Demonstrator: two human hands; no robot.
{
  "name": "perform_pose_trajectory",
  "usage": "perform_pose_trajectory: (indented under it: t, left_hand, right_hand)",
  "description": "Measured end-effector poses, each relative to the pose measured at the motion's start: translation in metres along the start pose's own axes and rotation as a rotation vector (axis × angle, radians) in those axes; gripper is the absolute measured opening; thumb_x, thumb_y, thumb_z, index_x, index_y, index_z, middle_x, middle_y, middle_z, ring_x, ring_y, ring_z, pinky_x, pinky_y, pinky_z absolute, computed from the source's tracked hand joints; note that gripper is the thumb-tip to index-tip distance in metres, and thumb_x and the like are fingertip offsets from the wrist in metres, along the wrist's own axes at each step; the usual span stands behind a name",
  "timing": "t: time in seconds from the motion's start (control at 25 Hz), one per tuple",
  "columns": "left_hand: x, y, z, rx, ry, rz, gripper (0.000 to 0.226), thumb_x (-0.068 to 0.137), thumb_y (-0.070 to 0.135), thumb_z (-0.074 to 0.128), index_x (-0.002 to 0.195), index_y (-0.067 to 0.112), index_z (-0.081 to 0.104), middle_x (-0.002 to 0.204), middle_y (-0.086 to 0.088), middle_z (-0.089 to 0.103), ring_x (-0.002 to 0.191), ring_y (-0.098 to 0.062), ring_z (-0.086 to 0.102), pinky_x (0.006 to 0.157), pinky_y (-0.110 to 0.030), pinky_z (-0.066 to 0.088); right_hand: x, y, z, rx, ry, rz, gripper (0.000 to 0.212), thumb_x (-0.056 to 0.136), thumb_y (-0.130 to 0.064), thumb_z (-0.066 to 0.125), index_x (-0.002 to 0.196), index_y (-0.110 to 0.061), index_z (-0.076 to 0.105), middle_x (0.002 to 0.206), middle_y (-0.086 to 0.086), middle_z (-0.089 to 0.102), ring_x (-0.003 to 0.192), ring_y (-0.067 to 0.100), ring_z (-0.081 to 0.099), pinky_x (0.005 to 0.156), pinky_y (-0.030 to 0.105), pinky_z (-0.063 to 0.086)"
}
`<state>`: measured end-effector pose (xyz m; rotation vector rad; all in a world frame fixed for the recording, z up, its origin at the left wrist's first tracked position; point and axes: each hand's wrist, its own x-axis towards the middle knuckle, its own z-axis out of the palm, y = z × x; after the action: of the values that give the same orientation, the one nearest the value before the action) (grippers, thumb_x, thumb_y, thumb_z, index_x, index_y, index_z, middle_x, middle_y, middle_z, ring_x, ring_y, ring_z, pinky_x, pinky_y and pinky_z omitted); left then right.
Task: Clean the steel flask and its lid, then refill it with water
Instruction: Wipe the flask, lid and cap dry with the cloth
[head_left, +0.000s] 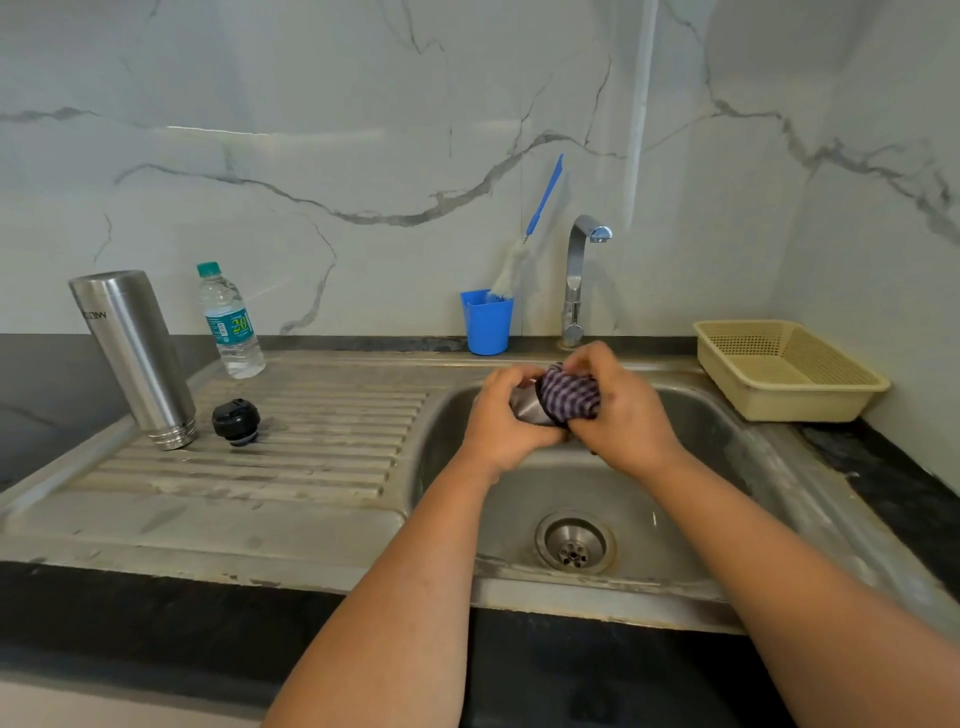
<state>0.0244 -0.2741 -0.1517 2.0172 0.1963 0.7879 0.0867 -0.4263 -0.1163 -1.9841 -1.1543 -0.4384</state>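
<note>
The steel flask (136, 356) stands upside down on the ribbed drainboard at the left, mouth down. Its black stopper (236, 421) lies just right of it. Over the sink basin (691, 457), my left hand (501, 423) grips a steel cup-shaped lid (524, 408), mostly hidden by fingers and cloth. My right hand (621, 415) grips a purple checked cloth (569, 397) bunched against the lid. A plastic water bottle (231, 325) with a green cap stands behind the flask.
The tap (579, 280) rises behind the basin, with no water running. A blue cup (487, 322) holding a blue-handled bottle brush (524, 244) stands left of it. A beige plastic basket (784, 369) sits on the dark counter at the right. The drain (574, 543) is open.
</note>
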Motion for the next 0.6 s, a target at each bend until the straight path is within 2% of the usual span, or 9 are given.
perform_pose_trajectory:
  t: [0.04, 0.12, 0.16, 0.2, 0.32, 0.44, 0.52, 0.6]
  left_hand:
    - [0.000, -0.001, -0.002, -0.023, 0.007, -0.009, 0.069, 0.053, 0.026, 0.094, 0.112, 0.032, 0.061, 0.117, 0.007, 0.058, 0.107, -0.009, 0.056, 0.092, -0.034, 0.051]
    - [-0.001, 0.000, -0.006, -0.064, -0.004, -0.037, 0.071, 0.048, 0.025, 0.096, 0.111, 0.033, 0.062, 0.116, 0.006, 0.060, 0.106, -0.011, 0.058, 0.092, -0.036, 0.053]
    - [-0.002, 0.001, -0.008, -0.093, -0.036, -0.058, 0.072, 0.048, 0.021, 0.097, 0.111, 0.032, 0.063, 0.116, 0.005, 0.061, 0.107, -0.013, 0.060, 0.092, -0.037, 0.054]
    - [-0.002, 0.003, -0.009, -0.132, -0.086, -0.088, 0.073, 0.047, 0.016, 0.097, 0.111, 0.029, 0.063, 0.116, 0.003, 0.063, 0.108, -0.015, 0.061, 0.093, -0.037, 0.055]
    - [-0.005, 0.006, -0.016, -0.278, -0.259, -0.202, 0.073, 0.047, 0.007, 0.096, 0.113, 0.017, 0.066, 0.115, -0.006, 0.068, 0.109, -0.024, 0.065, 0.091, -0.041, 0.057]
    - [-0.008, 0.003, -0.021, -0.390, -0.391, -0.314, 0.069, 0.047, 0.014, 0.092, 0.111, 0.009, 0.068, 0.107, -0.012, 0.071, 0.100, -0.024, 0.068, 0.088, -0.041, 0.057]
    - [-0.010, 0.004, -0.021, -0.436, -0.415, -0.364, 0.065, 0.052, 0.016, 0.090, 0.112, 0.011, 0.067, 0.106, -0.010, 0.071, 0.099, -0.022, 0.068, 0.088, -0.038, 0.056]
    - [-0.010, 0.008, -0.021, -0.471, -0.368, -0.398, 0.060, 0.061, 0.010, 0.089, 0.116, 0.011, 0.064, 0.107, -0.008, 0.070, 0.099, -0.019, 0.068, 0.083, -0.033, 0.057]
  right_hand:
    - [0.002, 0.001, -0.004, 0.186, -0.076, 0.160, 0.046, 0.071, -0.002, 0.075, 0.109, -0.017, 0.057, 0.104, -0.005, 0.065, 0.092, 0.010, 0.063, 0.075, 0.026, 0.054]
    - [0.004, 0.014, -0.015, 0.675, -0.292, 0.418, 0.043, 0.073, 0.006, 0.073, 0.111, -0.011, 0.060, 0.105, 0.007, 0.070, 0.096, 0.020, 0.067, 0.082, 0.033, 0.056]
    - [0.003, 0.021, -0.020, 0.839, -0.367, 0.491, 0.043, 0.074, 0.009, 0.071, 0.112, -0.009, 0.061, 0.106, 0.011, 0.071, 0.097, 0.024, 0.068, 0.083, 0.035, 0.056]
    - [0.002, 0.025, -0.024, 0.901, -0.426, 0.510, 0.043, 0.074, 0.012, 0.069, 0.112, -0.008, 0.063, 0.104, 0.013, 0.071, 0.097, 0.026, 0.068, 0.083, 0.035, 0.056]
    - [0.002, 0.022, -0.028, 0.719, -0.520, 0.401, 0.043, 0.075, 0.011, 0.069, 0.105, -0.019, 0.070, 0.103, 0.005, 0.072, 0.096, 0.020, 0.068, 0.081, 0.031, 0.056]
    - [0.005, 0.015, -0.029, 0.396, -0.601, 0.182, 0.042, 0.079, -0.001, 0.072, 0.103, -0.036, 0.070, 0.113, -0.007, 0.066, 0.105, 0.011, 0.062, 0.090, 0.028, 0.051]
    - [0.003, 0.012, -0.027, 0.251, -0.583, 0.104, 0.037, 0.083, -0.009, 0.071, 0.106, -0.037, 0.065, 0.121, -0.007, 0.052, 0.110, 0.008, 0.051, 0.095, 0.025, 0.046]
    - [-0.002, 0.009, -0.025, 0.290, -0.507, 0.152, 0.035, 0.085, -0.015, 0.069, 0.110, -0.037, 0.060, 0.119, -0.006, 0.051, 0.110, 0.010, 0.052, 0.094, 0.026, 0.048]
